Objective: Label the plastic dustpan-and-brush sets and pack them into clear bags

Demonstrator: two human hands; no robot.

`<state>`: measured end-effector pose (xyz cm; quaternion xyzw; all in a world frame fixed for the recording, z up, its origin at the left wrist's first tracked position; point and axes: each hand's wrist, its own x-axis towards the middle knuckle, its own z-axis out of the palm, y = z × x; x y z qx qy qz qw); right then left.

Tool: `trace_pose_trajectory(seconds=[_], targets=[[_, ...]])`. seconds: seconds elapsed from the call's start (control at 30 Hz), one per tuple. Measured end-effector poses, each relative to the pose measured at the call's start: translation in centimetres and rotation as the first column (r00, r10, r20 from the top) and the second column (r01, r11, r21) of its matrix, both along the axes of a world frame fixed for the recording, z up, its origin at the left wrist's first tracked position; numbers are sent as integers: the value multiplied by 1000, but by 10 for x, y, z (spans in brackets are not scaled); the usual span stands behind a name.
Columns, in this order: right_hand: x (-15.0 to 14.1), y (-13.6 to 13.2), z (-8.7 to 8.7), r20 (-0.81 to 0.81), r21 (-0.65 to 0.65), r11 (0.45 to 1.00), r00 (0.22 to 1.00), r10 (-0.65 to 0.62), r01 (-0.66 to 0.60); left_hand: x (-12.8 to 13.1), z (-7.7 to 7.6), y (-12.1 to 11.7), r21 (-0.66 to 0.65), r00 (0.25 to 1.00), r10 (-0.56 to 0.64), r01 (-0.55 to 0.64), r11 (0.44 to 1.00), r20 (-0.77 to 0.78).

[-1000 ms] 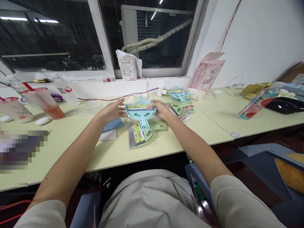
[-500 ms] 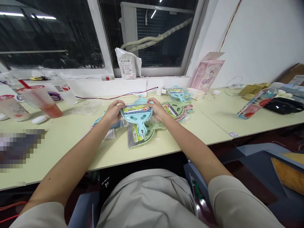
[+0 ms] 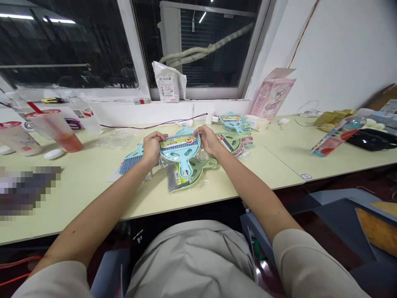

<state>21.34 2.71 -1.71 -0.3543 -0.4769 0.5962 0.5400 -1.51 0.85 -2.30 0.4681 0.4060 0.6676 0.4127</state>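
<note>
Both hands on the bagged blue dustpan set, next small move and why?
Probably pull the bag's top edge apart. The left hand and right hand pinch the two upper corners of the blue dustpan set, lifted and tilted above a green packaged set. A loose blue brush already lies unwrapped on the table beside it.

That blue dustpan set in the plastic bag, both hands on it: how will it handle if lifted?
The blue dustpan set looks like thin moulded plastic, so probably stiff and light. Its clear wrap is glossy and crinkled, so likely slippery under the left hand and right hand. Flat, so unlikely to roll.
</note>
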Motion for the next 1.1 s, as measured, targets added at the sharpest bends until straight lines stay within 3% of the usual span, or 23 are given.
trace_pose_trajectory(seconds=[0.2, 0.43, 0.83, 1.1], targets=[[-10, 0, -10, 132, 135, 976, 973, -190, 172, -1, -6, 4, 59, 998, 13, -9, 998, -55], [-9, 5, -15, 73, 149, 957, 962, -261, 249, -7, -9, 10, -75, 987, 51, -63, 995, -152], [-3, 6, -15, 20, 159, 932, 943, -332, 325, -2, 8, -1, -178, 991, -30, 54, 983, 134], [-2, 5, -14, 32, 165, 924, 935, -354, 345, -6, 3, 1, -144, 993, -79, 91, 985, 86]])
